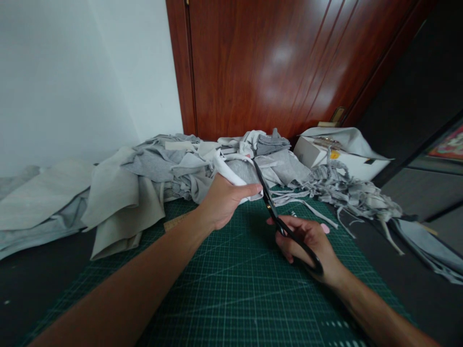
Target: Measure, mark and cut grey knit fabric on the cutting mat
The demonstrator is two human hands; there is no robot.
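Note:
My left hand [226, 200] is closed on a piece of light grey and white fabric [231, 174], thumb on top, held above the mat. Black scissors [269, 205] are in my right hand [307, 241], fingers through and around the handles. Their blades point up and away, right at the fabric's right edge; whether they are parted I cannot tell. Below both hands lies a green cutting mat [231, 289] with a printed grid.
Heaped grey cloth [155, 161] lines the back and left. At right are a tangle of cut strips [354, 190] and a white box [343, 156]. A ruler [177, 221] lies partly under my left arm; a pink piece [325, 228] rests near my right hand. A wooden door [260, 67] stands behind.

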